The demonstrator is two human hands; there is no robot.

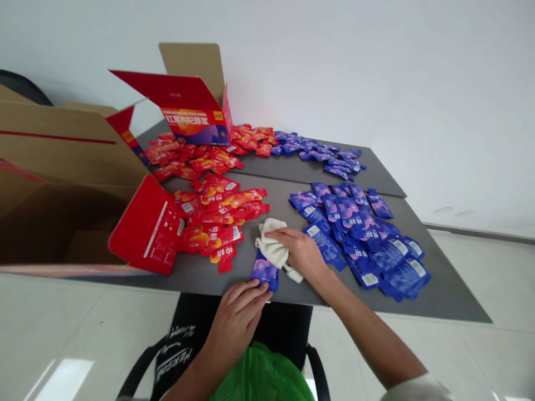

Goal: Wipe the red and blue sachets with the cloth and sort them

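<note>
Blue-purple film covers the single sachet (pixel 263 271) lying at the near edge of the grey table (pixel 278 192), between your two hands. Your left hand (pixel 244 306) lays its fingers over the lower end of that sachet; whether this grip only presses down or also pinches it, I cannot tell. Your right hand (pixel 298 253) has a closed grip, pinching a bunched off-white cloth (pixel 273 245) between thumb and fingers, and the cloth covers the sachet's upper end. To your right sits a heap of blue sachets (pixel 359 239), several reading "纯耕" in white, others turned to show white barcode panels and print too small to read. To your left, a heap of red sachets (pixel 213 209) carries the same "纯耕" over orange shapes, with barcodes on some. Farther back, more red packets (pixel 209 161) meet a row of blue packets (pixel 320 150). Behind the red ones stands an open red box (pixel 196 125) lettered "红黑枸杞原浆", with "40" low on its front; the small line above the title is blurred. Nearest on your left, a large open carton (pixel 62 131) spreads a red flap (pixel 154 228) bearing a barcode, little icons and fine white lines of illegible text.
</note>
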